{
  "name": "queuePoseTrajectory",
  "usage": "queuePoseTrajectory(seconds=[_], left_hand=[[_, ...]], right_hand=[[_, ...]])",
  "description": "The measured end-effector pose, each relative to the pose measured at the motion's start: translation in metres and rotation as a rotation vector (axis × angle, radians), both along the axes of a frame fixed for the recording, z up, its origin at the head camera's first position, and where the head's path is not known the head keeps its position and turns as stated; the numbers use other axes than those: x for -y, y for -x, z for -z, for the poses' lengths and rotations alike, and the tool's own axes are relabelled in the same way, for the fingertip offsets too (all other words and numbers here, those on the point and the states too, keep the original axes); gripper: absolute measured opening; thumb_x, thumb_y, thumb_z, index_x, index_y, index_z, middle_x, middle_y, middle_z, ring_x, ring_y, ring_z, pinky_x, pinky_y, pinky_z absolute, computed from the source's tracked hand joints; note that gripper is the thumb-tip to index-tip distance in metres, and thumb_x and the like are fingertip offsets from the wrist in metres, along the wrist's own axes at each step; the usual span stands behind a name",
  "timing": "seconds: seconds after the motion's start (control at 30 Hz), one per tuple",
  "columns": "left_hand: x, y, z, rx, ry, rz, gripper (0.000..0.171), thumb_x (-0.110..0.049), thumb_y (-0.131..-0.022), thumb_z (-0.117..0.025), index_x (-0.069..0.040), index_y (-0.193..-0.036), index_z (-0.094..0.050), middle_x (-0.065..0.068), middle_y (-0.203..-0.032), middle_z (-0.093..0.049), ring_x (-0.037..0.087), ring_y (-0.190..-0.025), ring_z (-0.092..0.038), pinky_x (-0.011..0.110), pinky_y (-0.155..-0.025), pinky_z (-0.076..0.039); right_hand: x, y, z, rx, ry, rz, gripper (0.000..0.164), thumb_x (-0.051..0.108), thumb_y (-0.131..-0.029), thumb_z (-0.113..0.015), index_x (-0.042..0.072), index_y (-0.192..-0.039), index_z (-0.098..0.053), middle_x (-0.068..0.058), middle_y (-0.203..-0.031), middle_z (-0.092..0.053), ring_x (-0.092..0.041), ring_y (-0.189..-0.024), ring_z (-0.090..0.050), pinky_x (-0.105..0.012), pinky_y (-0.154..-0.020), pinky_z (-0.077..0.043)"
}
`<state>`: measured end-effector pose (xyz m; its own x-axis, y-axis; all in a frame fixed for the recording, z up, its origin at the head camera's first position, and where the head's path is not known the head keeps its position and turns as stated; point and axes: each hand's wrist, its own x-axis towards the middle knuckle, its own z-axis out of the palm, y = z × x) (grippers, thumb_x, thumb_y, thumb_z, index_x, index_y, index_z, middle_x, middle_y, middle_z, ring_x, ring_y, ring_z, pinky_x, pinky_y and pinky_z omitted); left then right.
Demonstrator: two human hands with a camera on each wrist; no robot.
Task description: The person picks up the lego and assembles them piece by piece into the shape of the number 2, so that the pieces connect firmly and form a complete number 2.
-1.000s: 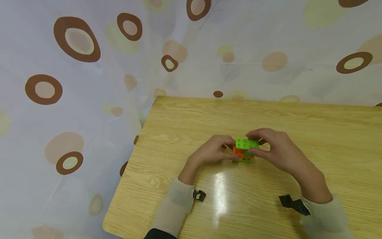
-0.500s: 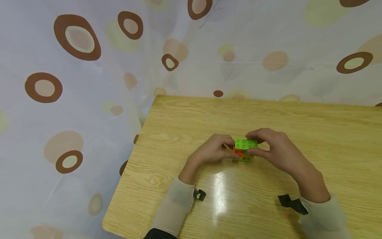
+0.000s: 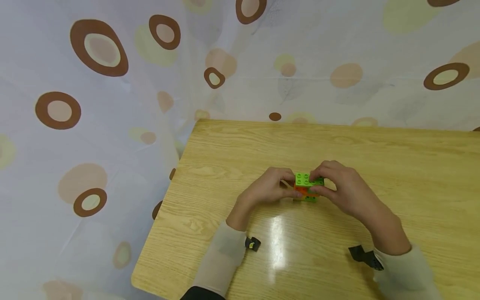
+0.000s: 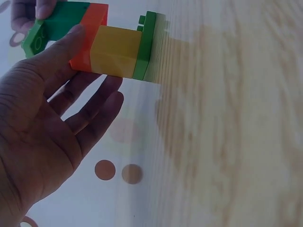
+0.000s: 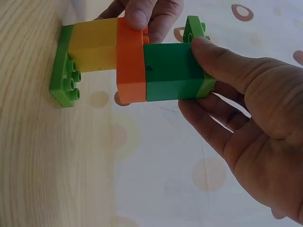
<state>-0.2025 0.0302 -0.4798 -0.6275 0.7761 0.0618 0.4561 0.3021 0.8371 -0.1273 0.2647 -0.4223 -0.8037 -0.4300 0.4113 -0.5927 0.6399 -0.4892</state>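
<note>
A small stack of big bricks (image 3: 306, 188) stands on the wooden table (image 3: 337, 141). From the bottom it has a green base plate (image 5: 64, 71), a yellow brick (image 5: 94, 45), an orange brick (image 5: 130, 61), a dark green brick (image 5: 170, 71) and a light green plate (image 3: 304, 179). My left hand (image 3: 290, 188) holds the stack from the left, its thumb (image 4: 71, 42) on the orange brick. My right hand (image 3: 318, 183) grips the top from the right, its thumb (image 5: 208, 52) on the dark green brick and its other fingers partly over the light green plate.
A pale curtain (image 3: 112, 104) with brown rings hangs behind and to the left of the table. The table's left edge (image 3: 165, 196) lies near my left arm. Black wrist straps (image 3: 252, 243) sit on both forearms.
My right hand's fingers have crept leftward over the light green top plate, covering more of it. The stack and my left hand stay where they were.
</note>
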Motion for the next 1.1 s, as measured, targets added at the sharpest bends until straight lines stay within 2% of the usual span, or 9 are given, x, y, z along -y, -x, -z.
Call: queuePoseTrajectory(seconds=[0.1,0.23,0.33,0.43,0.63,0.8,0.9,1.1], left_hand=[[0.001,0.003,-0.001,0.006,-0.003,-0.006,0.016,-0.018,-0.092,-0.085,-0.011,-0.106,-0.080,-0.007,-0.100,-0.068,0.002,-0.098,-0.066,0.020,-0.090,-0.058],[-0.001,0.003,-0.001,-0.016,0.023,0.014,0.017,-0.018,-0.093,-0.085,-0.009,-0.106,-0.080,-0.004,-0.100,-0.068,0.002,-0.095,-0.067,0.018,-0.088,-0.058],[-0.002,-0.001,-0.003,0.051,0.022,0.018,0.021,-0.019,-0.094,-0.083,-0.005,-0.110,-0.078,-0.001,-0.106,-0.067,0.002,-0.093,-0.070,0.018,-0.084,-0.059],[-0.005,-0.006,-0.005,0.135,0.016,-0.045,0.026,-0.022,-0.095,-0.083,-0.005,-0.113,-0.077,-0.002,-0.107,-0.069,0.004,-0.090,-0.071,0.019,-0.081,-0.060],[-0.010,-0.015,-0.005,0.167,0.096,-0.204,0.029,-0.031,-0.091,-0.087,-0.008,-0.106,-0.080,-0.010,-0.091,-0.073,0.004,-0.079,-0.070,0.019,-0.072,-0.058],[-0.013,-0.023,-0.003,0.265,0.110,-0.298,0.026,-0.030,-0.092,-0.086,-0.006,-0.100,-0.081,-0.008,-0.082,-0.076,0.009,-0.072,-0.074,0.022,-0.065,-0.059],[-0.013,-0.028,-0.003,0.326,0.093,-0.341,0.022,-0.026,-0.092,-0.086,-0.004,-0.096,-0.081,-0.005,-0.077,-0.076,0.014,-0.068,-0.076,0.025,-0.062,-0.061],[-0.014,-0.030,-0.005,0.365,0.084,-0.360,0.016,-0.020,-0.092,-0.086,-0.005,-0.089,-0.081,-0.002,-0.075,-0.077,0.015,-0.067,-0.076,0.028,-0.062,-0.063]], right_hand=[[0.002,0.003,0.000,-0.003,-0.003,0.012,0.031,0.003,-0.077,-0.092,0.017,-0.097,-0.074,0.008,-0.100,-0.069,-0.010,-0.090,-0.064,-0.035,-0.072,-0.056],[0.001,0.004,0.001,0.047,-0.006,0.021,0.029,0.005,-0.081,-0.091,0.017,-0.102,-0.074,0.007,-0.104,-0.070,-0.012,-0.093,-0.066,-0.038,-0.075,-0.058],[-0.004,0.003,0.003,0.083,0.028,0.051,0.028,0.006,-0.085,-0.088,0.014,-0.108,-0.075,0.004,-0.107,-0.072,-0.016,-0.094,-0.070,-0.042,-0.078,-0.061],[-0.010,0.006,0.007,0.124,0.091,0.096,0.025,0.006,-0.089,-0.085,0.010,-0.112,-0.075,0.000,-0.107,-0.074,-0.023,-0.095,-0.074,-0.047,-0.081,-0.063],[-0.014,0.016,0.024,0.267,0.172,0.149,0.014,0.010,-0.099,-0.076,0.007,-0.113,-0.078,-0.006,-0.108,-0.076,-0.028,-0.097,-0.074,-0.047,-0.082,-0.064],[-0.011,0.023,0.046,0.384,0.194,0.220,0.021,0.021,-0.106,-0.069,0.006,-0.115,-0.078,-0.012,-0.113,-0.077,-0.033,-0.102,-0.073,-0.055,-0.087,-0.060],[-0.008,0.025,0.056,0.426,0.183,0.245,0.025,0.025,-0.107,-0.067,0.005,-0.116,-0.078,-0.014,-0.114,-0.076,-0.036,-0.104,-0.072,-0.056,-0.088,-0.059],[-0.003,0.029,0.062,0.438,0.140,0.264,0.020,0.022,-0.107,-0.067,0.007,-0.113,-0.079,-0.011,-0.109,-0.078,-0.029,-0.098,-0.071,-0.043,-0.085,-0.058]])
